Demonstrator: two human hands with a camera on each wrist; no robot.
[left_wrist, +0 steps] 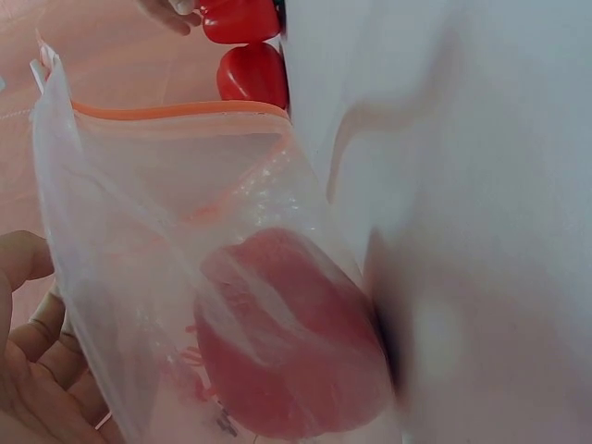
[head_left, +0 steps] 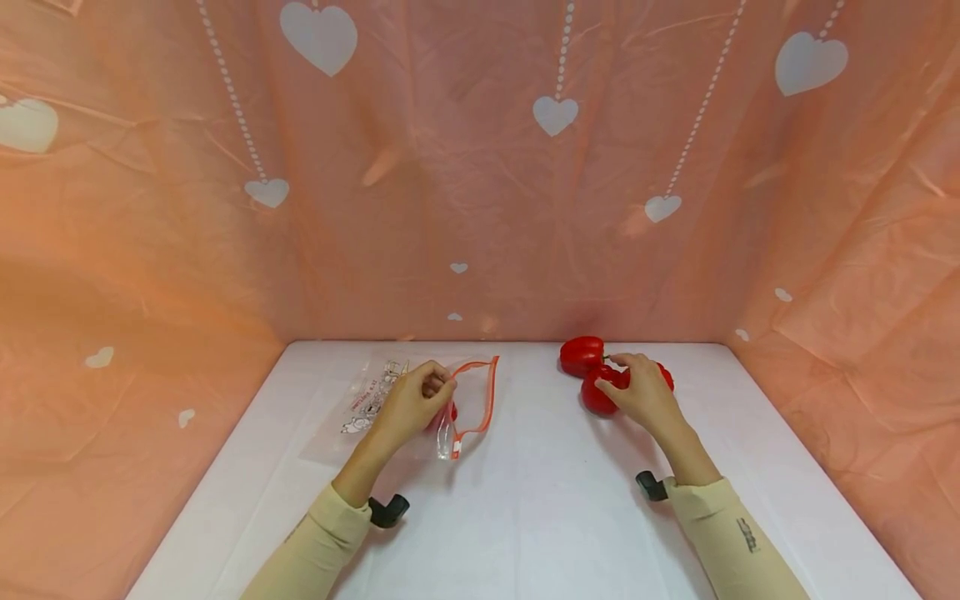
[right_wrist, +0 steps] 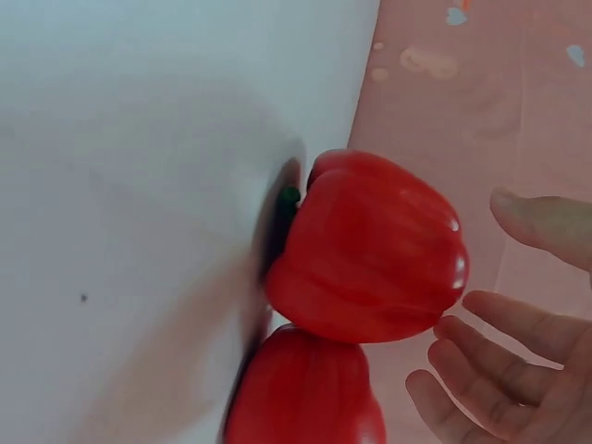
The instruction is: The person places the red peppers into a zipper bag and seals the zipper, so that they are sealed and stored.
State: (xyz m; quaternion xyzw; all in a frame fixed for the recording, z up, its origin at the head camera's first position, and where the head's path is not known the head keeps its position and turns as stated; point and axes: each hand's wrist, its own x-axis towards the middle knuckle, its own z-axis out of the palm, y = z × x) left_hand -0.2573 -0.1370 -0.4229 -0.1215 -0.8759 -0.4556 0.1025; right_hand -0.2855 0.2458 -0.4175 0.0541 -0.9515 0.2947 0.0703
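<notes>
My left hand (head_left: pixel 415 402) pinches the upper edge of a clear zip bag (head_left: pixel 367 404) printed with cartoon figures. The bag's orange-edged mouth (head_left: pixel 491 396) gapes to the right. Through the plastic, a red bell pepper (left_wrist: pixel 291 342) shows inside, low against the table. Over at the right, my right hand (head_left: pixel 647 396) hovers around a red bell pepper (right_wrist: pixel 375 250), thumb and fingers spread with the fingertips close to its surface. A second bell pepper (head_left: pixel 581 357) lies just behind it, and another (head_left: pixel 666 377) is partly hidden by the hand.
A white-covered table (head_left: pixel 525 517) carries everything. Orange cloth with white hearts (head_left: pixel 480 208) rises at the back and both sides. Black wrist mounts (head_left: pixel 388 511) sit by the cuffs of the pale yellow sleeves (head_left: pixel 315 542).
</notes>
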